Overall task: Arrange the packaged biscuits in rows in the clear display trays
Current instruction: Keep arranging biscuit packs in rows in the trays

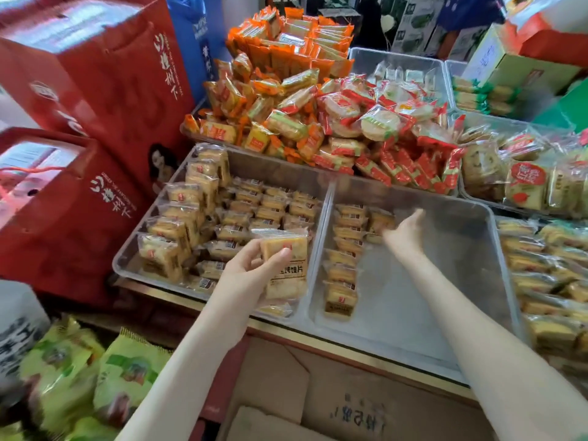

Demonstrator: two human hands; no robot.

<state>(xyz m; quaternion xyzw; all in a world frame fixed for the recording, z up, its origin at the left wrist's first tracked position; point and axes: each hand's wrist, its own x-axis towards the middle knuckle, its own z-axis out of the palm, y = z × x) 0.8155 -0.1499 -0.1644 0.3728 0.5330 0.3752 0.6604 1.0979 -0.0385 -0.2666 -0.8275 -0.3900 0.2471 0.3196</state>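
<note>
Head view — left hand (pixel 251 270), fingers around biscuit packets (pixel 286 268); right hand (pixel 404 232) over right tray (pixel 413 300), grip unclear.

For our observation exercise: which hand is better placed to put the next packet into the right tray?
Probably the left hand: it already grips a biscuit packet just beside the right tray. The right hand reaches open-fingered toward the short second row, apparently holding nothing.

A snack shop: clear trays (pixel 477 214) heaped with packaged biscuits (pixel 286 100), stacked red gift cartons (pixel 105 78) beside.
</note>
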